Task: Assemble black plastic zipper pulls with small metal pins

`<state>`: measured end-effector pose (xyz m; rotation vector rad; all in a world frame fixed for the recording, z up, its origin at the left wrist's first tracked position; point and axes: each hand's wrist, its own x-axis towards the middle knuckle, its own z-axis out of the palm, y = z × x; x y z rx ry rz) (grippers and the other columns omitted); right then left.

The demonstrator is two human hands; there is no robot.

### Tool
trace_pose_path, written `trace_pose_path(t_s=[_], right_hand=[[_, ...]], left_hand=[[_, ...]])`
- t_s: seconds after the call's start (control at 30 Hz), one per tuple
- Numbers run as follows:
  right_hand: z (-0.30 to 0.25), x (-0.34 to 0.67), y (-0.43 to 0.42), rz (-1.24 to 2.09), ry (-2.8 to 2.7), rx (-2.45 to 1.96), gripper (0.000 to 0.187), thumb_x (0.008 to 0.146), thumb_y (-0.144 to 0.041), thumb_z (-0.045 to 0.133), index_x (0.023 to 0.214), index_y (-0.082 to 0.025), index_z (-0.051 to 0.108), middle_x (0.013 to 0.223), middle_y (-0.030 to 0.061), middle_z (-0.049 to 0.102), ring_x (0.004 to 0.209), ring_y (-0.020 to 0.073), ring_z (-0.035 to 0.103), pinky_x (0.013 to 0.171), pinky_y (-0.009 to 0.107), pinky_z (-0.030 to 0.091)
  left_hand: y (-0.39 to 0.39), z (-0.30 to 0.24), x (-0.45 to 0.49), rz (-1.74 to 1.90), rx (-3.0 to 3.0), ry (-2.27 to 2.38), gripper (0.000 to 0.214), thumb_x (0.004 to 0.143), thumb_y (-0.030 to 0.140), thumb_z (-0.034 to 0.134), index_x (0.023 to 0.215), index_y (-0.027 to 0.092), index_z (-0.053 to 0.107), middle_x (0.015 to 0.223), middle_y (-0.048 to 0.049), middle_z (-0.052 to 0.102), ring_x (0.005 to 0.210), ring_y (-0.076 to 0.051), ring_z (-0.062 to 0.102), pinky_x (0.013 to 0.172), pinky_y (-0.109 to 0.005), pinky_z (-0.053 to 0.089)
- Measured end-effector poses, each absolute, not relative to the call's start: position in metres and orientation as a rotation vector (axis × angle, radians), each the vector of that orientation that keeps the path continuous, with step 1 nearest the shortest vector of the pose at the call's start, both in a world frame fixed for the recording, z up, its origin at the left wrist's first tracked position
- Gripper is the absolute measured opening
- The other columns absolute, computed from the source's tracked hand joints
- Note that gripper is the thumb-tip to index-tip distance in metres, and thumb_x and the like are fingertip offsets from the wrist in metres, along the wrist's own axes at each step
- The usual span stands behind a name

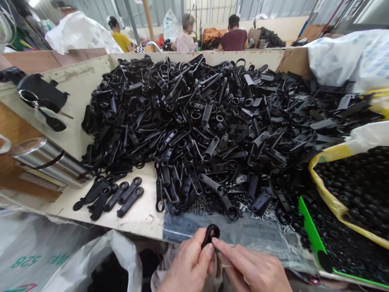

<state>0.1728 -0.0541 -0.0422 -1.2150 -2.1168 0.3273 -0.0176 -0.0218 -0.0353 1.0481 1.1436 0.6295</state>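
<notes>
A black plastic part with a ring-shaped end [213, 230] is gripped in my left hand [190, 265], near the front edge of the bench. Only its ring end shows; my fingers cover the rest. My right hand [253, 268] is closed, its fingertips against the ring. Whether a small piece is pinched there cannot be made out. Just beyond my hands are loose metal screws [259, 210] and several similar black ring-ended parts [215, 187]. More such parts [131, 200] lie in a small group on the pale board to the left.
A large heap of black plastic parts [177, 102] fills the bench. At left lies a steel flask [51, 161]; below it stands an open white sack [121, 248]. At right are a green strip [311, 233] and a yellow-edged sack [334, 202] of small black pieces. Several people sit beyond.
</notes>
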Motion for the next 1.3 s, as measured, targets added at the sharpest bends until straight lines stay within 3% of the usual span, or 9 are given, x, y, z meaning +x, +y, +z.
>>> trace_pose_path(t_s=[0.2,0.33,0.53,0.77,1.1,1.3], right_hand=[[-0.037,0.183,-0.060,0.630,-1.998,-1.416,0.019,0.108,-0.024,0.041,0.122,-0.026,0.054,0.090,0.0012,0.076,0.072,0.0159,0.076,0.067,0.021,0.058],[-0.065,0.176,-0.064,0.541,-2.063,-1.357,0.031,0.105,-0.015,0.034,0.126,-0.026,0.054,0.095,0.0038,0.077,0.076,0.0173,0.078,0.064,0.021,0.058],[-0.076,0.168,-0.061,0.418,-2.062,-1.431,0.040,0.097,-0.011,0.037,0.127,-0.023,0.061,0.098,0.0073,0.080,0.070,0.0201,0.078,0.062,0.024,0.060],[-0.066,0.169,-0.055,0.505,-2.126,-1.491,0.039,0.098,-0.011,0.040,0.125,-0.024,0.065,0.088,0.0038,0.079,0.069,0.0207,0.077,0.062,0.024,0.057],[-0.048,0.173,-0.045,0.516,-2.391,-1.617,0.036,0.097,-0.008,0.045,0.122,-0.023,0.065,0.083,0.0021,0.076,0.067,0.0209,0.077,0.054,0.025,0.048],[-0.043,0.171,-0.039,0.633,-2.427,-1.617,0.035,0.096,-0.006,0.046,0.119,-0.024,0.065,0.089,0.0024,0.078,0.073,0.0200,0.078,0.057,0.024,0.047]], left_hand=[[-0.022,-0.043,-0.018,0.600,0.932,1.103,0.041,0.090,0.059,0.065,0.103,0.021,0.069,0.067,0.0037,0.053,0.065,-0.014,0.044,0.061,-0.023,0.036],[-0.023,-0.048,-0.016,0.635,0.863,1.098,0.048,0.086,0.058,0.071,0.116,0.021,0.068,0.068,0.0045,0.053,0.064,-0.014,0.044,0.061,-0.024,0.038],[-0.025,-0.061,-0.015,0.673,0.826,1.097,0.051,0.087,0.057,0.071,0.125,0.023,0.068,0.072,0.0026,0.056,0.069,-0.015,0.047,0.068,-0.024,0.042],[-0.025,-0.057,-0.017,0.677,0.829,1.119,0.046,0.087,0.057,0.071,0.118,0.023,0.071,0.073,0.0015,0.056,0.073,-0.017,0.049,0.073,-0.025,0.045],[-0.017,-0.053,-0.011,0.640,0.965,1.119,0.039,0.090,0.058,0.066,0.099,0.020,0.069,0.064,0.0043,0.051,0.061,-0.013,0.041,0.056,-0.022,0.033],[-0.018,-0.053,-0.012,0.654,0.910,1.140,0.044,0.087,0.058,0.070,0.110,0.020,0.068,0.066,0.0047,0.052,0.059,-0.013,0.041,0.054,-0.023,0.031]])
